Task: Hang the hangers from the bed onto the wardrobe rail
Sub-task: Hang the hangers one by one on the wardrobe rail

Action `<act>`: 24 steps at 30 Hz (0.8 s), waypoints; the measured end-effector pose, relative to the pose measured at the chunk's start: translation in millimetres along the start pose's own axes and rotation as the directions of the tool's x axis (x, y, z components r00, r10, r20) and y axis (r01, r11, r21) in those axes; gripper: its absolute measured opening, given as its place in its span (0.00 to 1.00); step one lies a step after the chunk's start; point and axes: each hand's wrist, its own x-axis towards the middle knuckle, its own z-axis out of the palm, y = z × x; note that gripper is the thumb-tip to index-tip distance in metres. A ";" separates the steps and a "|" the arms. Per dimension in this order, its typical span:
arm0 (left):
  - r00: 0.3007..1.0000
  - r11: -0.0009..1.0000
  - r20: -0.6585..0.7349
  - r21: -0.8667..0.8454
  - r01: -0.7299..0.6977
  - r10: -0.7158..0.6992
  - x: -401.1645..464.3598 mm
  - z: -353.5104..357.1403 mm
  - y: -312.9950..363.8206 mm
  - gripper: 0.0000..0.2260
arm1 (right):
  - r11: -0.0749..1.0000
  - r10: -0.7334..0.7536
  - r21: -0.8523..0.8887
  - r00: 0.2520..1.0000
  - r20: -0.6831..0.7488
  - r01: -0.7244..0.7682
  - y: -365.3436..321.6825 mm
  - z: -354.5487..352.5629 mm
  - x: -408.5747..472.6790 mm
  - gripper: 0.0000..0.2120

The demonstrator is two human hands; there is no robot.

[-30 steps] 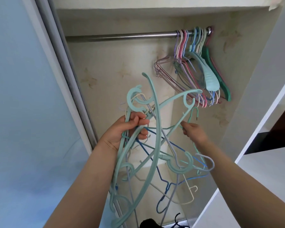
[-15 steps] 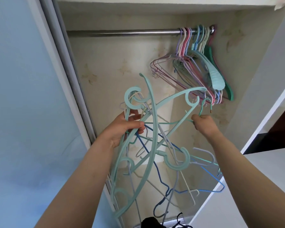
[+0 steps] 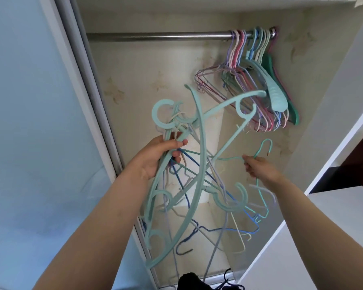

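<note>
Green hanger (image 3: 262,151) lower than before

You get one view only, head-worn, wide-angle, so there is no second view to share anything with. It sits at your head and faces forward and tilted up into the open wardrobe, with straight edges bowing toward the borders. The wardrobe rail (image 3: 159,36) runs across the top, farther off than anything you hold. Your forearms enter from the bottom edge, close to the lens; your left hand (image 3: 155,156) is left of centre, your right hand (image 3: 260,167) right of centre, both mid-frame at arm's reach. The sliding door (image 3: 29,122) fills the left side, very near. The wardrobe floor shows at the bottom edge.
</note>
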 end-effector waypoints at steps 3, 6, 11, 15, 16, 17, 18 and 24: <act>1.000 0.996 -0.008 0.089 0.017 -0.016 3.5 -2.3 -0.9 0.09 | 0.997 -0.028 -0.071 0.991 -0.132 0.019 4.5 -7.1 -4.8 0.19; 0.999 0.945 -0.044 0.324 0.042 -0.029 4.5 -2.0 -6.6 0.14 | 0.992 -0.068 -0.112 0.982 -0.176 0.049 -2.6 -18.0 -7.7 0.19; 0.997 0.819 -0.055 0.574 -0.006 0.045 8.2 2.3 -7.5 0.17 | 0.979 -0.073 -0.200 0.976 -0.204 0.032 -13.8 -32.4 -9.8 0.20; 1.000 0.807 0.011 0.590 -0.025 0.023 11.2 6.7 -5.6 0.16 | 0.980 -0.049 -0.198 0.974 -0.219 0.005 -10.6 -39.5 -7.9 0.19; 1.000 0.811 0.026 0.585 -0.022 0.009 11.3 8.9 -5.9 0.17 | 0.981 -0.042 -0.195 0.974 -0.224 -0.002 -10.1 -40.7 -8.1 0.19; 0.999 0.807 0.042 0.591 -0.021 -0.005 10.9 11.8 -5.7 0.17 | 0.980 -0.038 -0.198 0.973 -0.227 -0.008 -9.2 -41.8 -7.6 0.19; 0.999 0.797 0.047 0.604 -0.020 -0.011 10.8 13.9 -5.6 0.16 | 0.979 -0.033 -0.202 0.973 -0.227 -0.014 -8.2 -42.8 -6.6 0.19; 0.986 0.725 -0.060 0.685 -0.072 0.156 19.0 11.0 -13.6 0.15 | 0.971 -0.022 -0.237 0.977 -0.211 -0.029 -7.5 -45.8 -3.8 0.17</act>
